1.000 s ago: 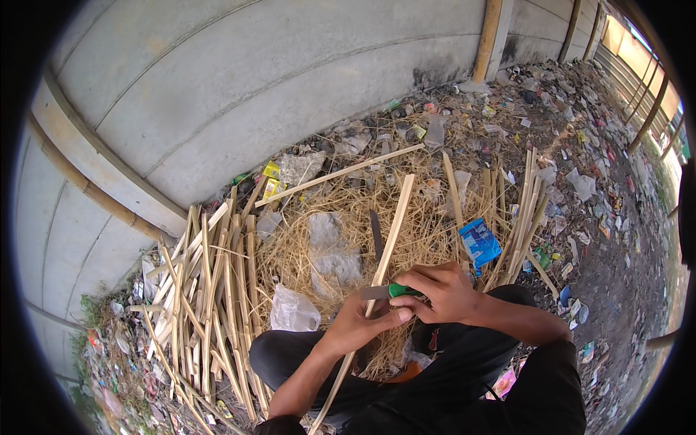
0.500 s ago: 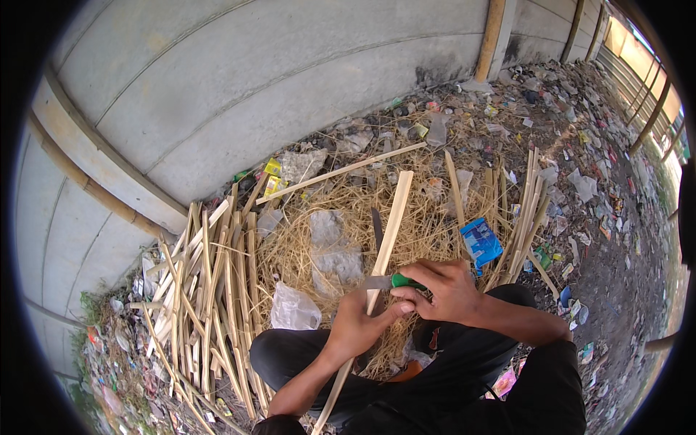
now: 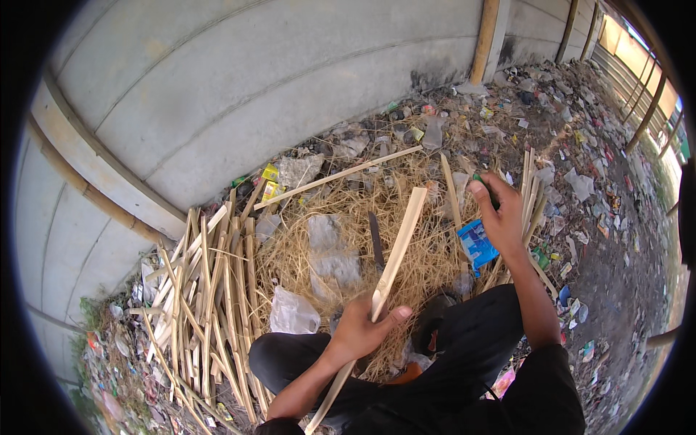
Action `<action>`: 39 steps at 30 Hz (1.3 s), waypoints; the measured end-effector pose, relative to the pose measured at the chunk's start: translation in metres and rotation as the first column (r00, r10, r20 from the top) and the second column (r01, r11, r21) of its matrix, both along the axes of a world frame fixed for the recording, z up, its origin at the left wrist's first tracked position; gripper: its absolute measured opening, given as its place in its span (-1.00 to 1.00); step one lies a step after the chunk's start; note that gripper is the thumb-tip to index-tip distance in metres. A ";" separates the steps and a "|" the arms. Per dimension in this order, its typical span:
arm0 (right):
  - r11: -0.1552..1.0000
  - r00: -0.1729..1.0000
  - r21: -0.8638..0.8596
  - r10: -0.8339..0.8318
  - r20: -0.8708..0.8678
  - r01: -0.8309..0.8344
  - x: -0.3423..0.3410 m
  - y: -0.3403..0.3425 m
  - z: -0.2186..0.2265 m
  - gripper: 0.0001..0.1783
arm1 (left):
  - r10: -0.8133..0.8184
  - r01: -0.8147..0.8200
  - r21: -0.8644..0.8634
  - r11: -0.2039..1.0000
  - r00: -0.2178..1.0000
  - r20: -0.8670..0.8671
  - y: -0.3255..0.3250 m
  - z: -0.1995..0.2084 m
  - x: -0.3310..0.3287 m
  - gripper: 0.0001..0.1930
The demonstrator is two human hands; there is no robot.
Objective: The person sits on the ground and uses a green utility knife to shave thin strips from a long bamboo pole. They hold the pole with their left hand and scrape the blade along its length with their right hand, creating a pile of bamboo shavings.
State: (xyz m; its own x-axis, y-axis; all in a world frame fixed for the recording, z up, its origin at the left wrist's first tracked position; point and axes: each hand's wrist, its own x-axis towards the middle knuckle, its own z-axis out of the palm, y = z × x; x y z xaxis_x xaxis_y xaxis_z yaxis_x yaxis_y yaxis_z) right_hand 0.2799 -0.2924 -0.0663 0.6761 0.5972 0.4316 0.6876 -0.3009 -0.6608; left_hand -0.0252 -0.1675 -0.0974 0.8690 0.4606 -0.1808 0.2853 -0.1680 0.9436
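A long pale bamboo strip (image 3: 401,243) slants up and away over my lap, its far end above the straw. My left hand (image 3: 359,332) is closed round its middle, thumb pointing right. Off to the right, above the blue packet (image 3: 477,243), my right hand (image 3: 507,217) is raised and closed on a green-handled knife (image 3: 477,177). Only a bit of the handle shows; the blade cannot be made out. Between the grey block and the strip, a dark flat blade-like piece (image 3: 376,241) lies on the straw.
Many split strips (image 3: 210,312) are heaped at my left, with more (image 3: 533,188) standing at the right. A grey block (image 3: 333,250) and a clear plastic bag (image 3: 293,312) lie before my knees. A concrete wall (image 3: 275,80) runs behind; litter covers the ground (image 3: 609,290).
My right hand has moved away from the strip and my left hand, up and to the right, with the knife. The strip's far end has shifted slightly right and nearer.
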 end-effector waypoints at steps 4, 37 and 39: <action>0.943 0.966 -0.227 0.216 -0.144 -0.245 0.034 -0.011 -0.014 -0.53 | 0.102 -0.112 0.108 0.988 0.990 0.100 0.016 -0.014 -0.006 -0.51; 0.530 0.667 -0.841 -0.667 -0.333 0.110 -0.025 -0.134 -0.463 -0.10 | 0.293 0.153 0.682 0.715 0.820 -0.491 0.309 -0.196 -0.106 -0.34; 0.522 0.631 -0.840 -0.703 -0.328 0.145 -0.025 -0.132 -0.452 -0.04 | 0.247 0.123 0.600 0.790 0.832 -0.496 0.306 -0.196 -0.106 -0.36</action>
State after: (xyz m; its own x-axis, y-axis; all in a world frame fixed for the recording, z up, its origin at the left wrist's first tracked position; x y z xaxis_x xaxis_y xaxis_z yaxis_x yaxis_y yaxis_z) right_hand 0.2553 -0.4248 -0.5181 0.8422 0.0455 -0.5373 -0.1127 -0.9596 -0.2579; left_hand -0.1314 0.1386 -0.2936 0.6821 0.6803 -0.2682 0.7269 -0.5912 0.3494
